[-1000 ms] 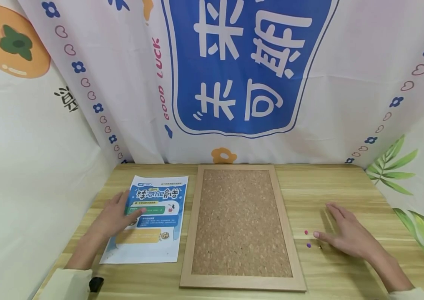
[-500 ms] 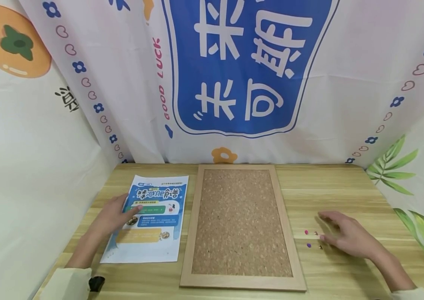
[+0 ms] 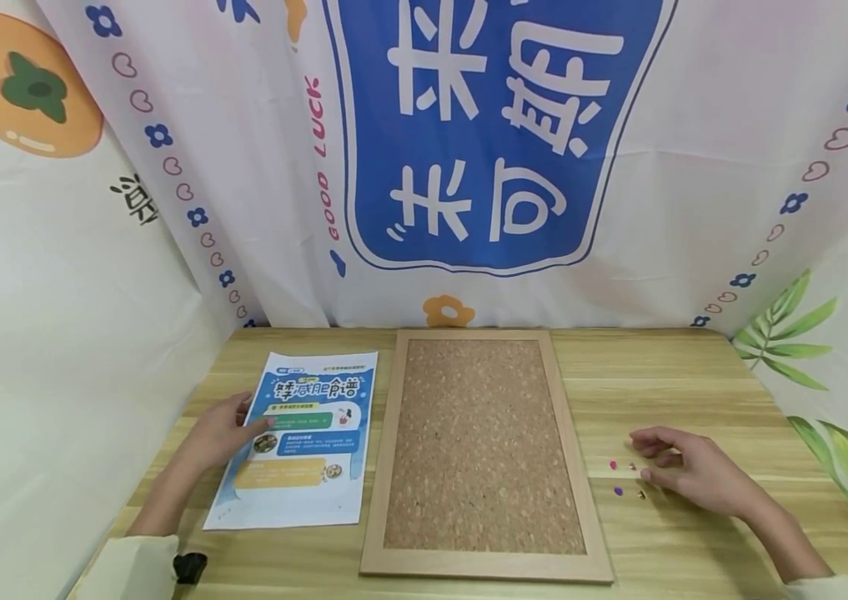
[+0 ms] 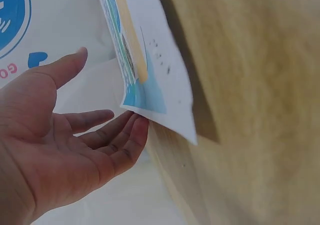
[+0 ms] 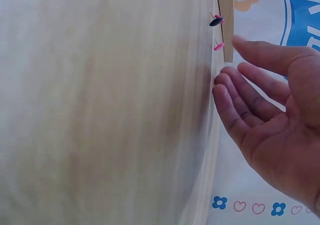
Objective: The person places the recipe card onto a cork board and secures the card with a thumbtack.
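A printed paper sheet (image 3: 318, 500) with blue and yellow blocks lies on the left of the table. My left hand (image 3: 219, 432) is at its left edge. In the left wrist view, that hand's fingertips (image 4: 141, 125) touch the sheet near a corner (image 4: 175, 117), while the thumb stands apart from it. My right hand (image 3: 701, 475) is low over the table on the right, fingers loosely bent and holding nothing. Beside its thumb lie several thumbtacks, including a pink thumbtack (image 3: 614, 465) and a purple thumbtack (image 3: 618, 491). A dark thumbtack (image 5: 216, 21) shows in the right wrist view.
A wood-framed corkboard (image 3: 487, 450) lies flat between the hands, the sheet to its left and the tacks to its right. Behind the wooden table (image 3: 664, 367) hangs a printed curtain (image 3: 694, 208).
The left hand has drawn slightly toward the sheet's left edge, and the sheet has shifted a little right. The right hand has come nearer the body, its fingers bending more.
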Available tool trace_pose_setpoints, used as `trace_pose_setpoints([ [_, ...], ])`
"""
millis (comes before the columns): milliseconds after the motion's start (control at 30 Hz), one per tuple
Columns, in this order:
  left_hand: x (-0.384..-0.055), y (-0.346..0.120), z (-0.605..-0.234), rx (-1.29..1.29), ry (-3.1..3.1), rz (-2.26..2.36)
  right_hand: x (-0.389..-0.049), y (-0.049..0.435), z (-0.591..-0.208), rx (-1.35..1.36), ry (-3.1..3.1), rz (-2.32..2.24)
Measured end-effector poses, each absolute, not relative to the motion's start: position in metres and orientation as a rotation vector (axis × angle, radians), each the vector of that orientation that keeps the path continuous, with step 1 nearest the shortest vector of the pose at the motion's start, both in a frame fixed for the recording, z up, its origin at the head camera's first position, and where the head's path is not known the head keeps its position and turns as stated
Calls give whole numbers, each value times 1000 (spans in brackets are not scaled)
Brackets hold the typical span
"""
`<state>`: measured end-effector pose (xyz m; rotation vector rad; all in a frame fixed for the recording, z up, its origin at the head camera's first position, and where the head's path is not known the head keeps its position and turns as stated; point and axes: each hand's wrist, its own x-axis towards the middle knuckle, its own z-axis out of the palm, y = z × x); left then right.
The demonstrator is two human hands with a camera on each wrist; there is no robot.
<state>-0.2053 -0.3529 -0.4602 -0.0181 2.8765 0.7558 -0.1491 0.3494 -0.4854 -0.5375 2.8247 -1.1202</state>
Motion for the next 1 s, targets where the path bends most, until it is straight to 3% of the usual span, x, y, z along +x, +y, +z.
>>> trace_pose_setpoints([
  [1000,-227,-390,-476,53,2911,859,-175,370,-493,-641,2504,-1312],
])
